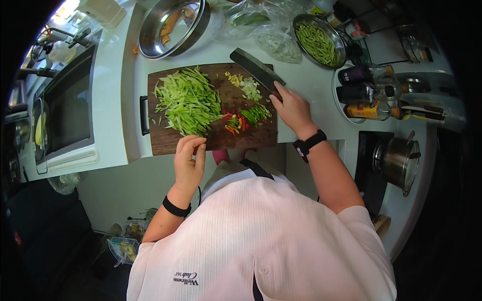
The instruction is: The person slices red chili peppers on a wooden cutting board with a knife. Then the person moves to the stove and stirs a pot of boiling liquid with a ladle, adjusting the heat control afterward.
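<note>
At the front edge of the dark wooden cutting board (241, 141), my left hand (190, 156) has curled fingers, thumb near the fingertips. Nothing shows in it. Just above it lies a large heap of shredded green vegetable (188, 101). My right hand (295, 111) is over the near end of a dark-bladed cleaver (254, 67), fingers around where its handle lies hidden. The blade rests flat across the board's far right corner. Close by are small piles of minced yellow pieces (234, 79), pale chopped pieces (250, 89), sliced green pepper (257, 114) and sliced red chili (237, 122).
Behind the board stand a steel basin (150, 45), clear plastic bags (278, 45) and a bowl of cut green beans (316, 43). Several bottles lie on a white tray (336, 90) at right. A lidded pot (399, 161) sits beyond; the sink (71, 101) is left.
</note>
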`<state>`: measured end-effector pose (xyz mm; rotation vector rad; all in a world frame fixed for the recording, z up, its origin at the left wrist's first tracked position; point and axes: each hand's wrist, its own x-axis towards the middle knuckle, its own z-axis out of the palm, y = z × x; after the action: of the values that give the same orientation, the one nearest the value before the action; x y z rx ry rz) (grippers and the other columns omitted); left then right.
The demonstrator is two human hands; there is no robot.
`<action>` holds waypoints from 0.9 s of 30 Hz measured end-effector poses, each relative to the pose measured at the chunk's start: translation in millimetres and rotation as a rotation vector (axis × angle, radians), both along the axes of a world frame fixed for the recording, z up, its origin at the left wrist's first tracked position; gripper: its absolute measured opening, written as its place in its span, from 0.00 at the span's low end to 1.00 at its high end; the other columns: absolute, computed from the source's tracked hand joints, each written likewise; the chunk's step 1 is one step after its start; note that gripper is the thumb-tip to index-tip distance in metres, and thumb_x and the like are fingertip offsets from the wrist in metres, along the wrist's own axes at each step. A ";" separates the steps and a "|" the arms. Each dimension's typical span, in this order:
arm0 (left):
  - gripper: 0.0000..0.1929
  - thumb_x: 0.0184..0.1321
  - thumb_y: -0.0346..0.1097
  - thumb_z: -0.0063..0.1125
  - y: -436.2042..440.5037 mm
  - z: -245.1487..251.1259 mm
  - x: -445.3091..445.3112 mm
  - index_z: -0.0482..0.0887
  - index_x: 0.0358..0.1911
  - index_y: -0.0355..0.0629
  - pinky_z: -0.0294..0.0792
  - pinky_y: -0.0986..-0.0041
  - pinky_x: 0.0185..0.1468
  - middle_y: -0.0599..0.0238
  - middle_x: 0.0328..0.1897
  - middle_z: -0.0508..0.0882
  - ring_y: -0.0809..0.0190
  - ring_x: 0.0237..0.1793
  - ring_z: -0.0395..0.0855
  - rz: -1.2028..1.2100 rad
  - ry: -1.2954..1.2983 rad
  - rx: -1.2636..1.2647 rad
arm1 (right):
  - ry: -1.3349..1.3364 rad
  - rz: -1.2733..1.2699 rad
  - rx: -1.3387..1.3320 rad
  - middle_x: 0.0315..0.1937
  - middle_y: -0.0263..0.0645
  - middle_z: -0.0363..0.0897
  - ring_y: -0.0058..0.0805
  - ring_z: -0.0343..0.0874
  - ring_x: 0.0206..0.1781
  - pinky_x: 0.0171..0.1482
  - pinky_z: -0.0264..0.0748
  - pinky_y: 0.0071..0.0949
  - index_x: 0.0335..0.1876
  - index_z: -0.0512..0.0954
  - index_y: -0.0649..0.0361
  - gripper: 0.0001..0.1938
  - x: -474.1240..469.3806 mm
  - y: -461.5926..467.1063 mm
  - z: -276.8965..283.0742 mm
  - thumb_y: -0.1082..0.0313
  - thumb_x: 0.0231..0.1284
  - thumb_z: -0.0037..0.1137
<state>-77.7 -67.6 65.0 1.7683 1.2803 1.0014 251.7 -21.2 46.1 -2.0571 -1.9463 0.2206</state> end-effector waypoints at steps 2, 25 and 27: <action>0.06 0.68 0.24 0.61 -1.0 -0.1 2.3 0.84 0.46 0.35 0.77 0.74 0.42 0.56 0.48 0.82 0.61 0.38 0.82 -0.008 -0.008 -0.015 | -0.062 -0.004 -0.015 0.34 0.41 0.83 0.47 0.84 0.36 0.41 0.81 0.45 0.64 0.77 0.50 0.23 0.2 2.7 -6.1 0.52 0.67 0.60; 0.16 0.52 0.19 0.64 16.9 10.8 0.7 0.86 0.45 0.40 0.74 0.63 0.44 0.58 0.31 0.82 0.51 0.37 0.80 -0.340 0.176 0.106 | 0.337 0.033 0.357 0.23 0.46 0.73 0.51 0.75 0.32 0.38 0.71 0.48 0.21 0.74 0.63 0.12 -19.6 -26.8 24.1 0.71 0.57 0.63; 0.22 0.51 0.17 0.60 18.0 22.2 7.8 0.87 0.51 0.41 0.74 0.60 0.51 0.57 0.36 0.84 0.49 0.43 0.82 -0.301 0.294 0.213 | 0.377 0.022 0.418 0.39 0.48 0.78 0.53 0.77 0.47 0.50 0.74 0.46 0.40 0.80 0.60 0.12 -42.5 -32.5 13.9 0.77 0.47 0.54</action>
<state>-69.9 -49.6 87.2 2.2599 1.0604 0.7471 209.2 -53.7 60.0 -1.5940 -1.6226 0.1726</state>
